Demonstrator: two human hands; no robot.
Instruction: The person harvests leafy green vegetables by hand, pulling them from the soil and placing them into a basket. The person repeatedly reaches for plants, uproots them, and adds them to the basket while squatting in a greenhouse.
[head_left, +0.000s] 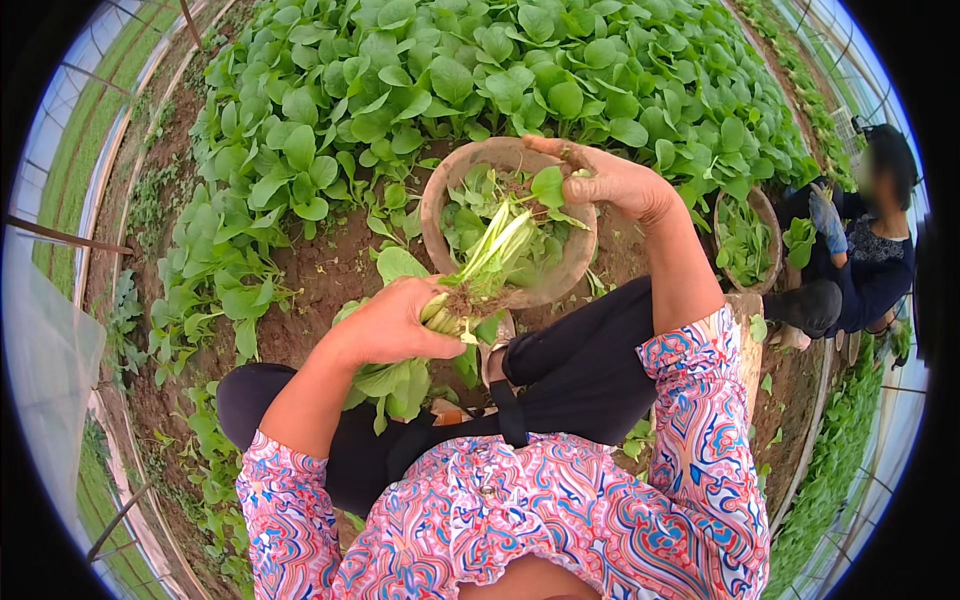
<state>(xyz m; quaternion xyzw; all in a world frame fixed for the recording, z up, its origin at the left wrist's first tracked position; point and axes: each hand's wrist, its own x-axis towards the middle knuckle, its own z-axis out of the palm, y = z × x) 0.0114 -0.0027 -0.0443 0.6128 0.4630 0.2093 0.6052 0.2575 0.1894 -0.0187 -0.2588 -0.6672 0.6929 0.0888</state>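
My left hand (397, 319) is closed around a bunch of leafy greens (444, 315), with soil-covered roots facing the bowl and broad leaves hanging below my wrist. Pale stems (499, 240) lie across the near part of a round, worn bowl (437, 217); whether they belong to the held bunch is unclear. Inside the bowl are loose leaves and rooty scraps. Above its right rim, my right hand (611, 180) pinches a small green piece between thumb and fingers, with its soiled index finger stretched out. A round leaf (549, 187) shows beside the thumb.
A dense bed of leafy greens (487, 67) grows beyond the bowl. At right, a person (862, 232) in a blue glove sits by another bowl of leaves (776, 240). Clear plastic sheeting (52, 360) and metal poles (71, 241) stand at left. Bare soil (322, 262) surrounds the bowl.
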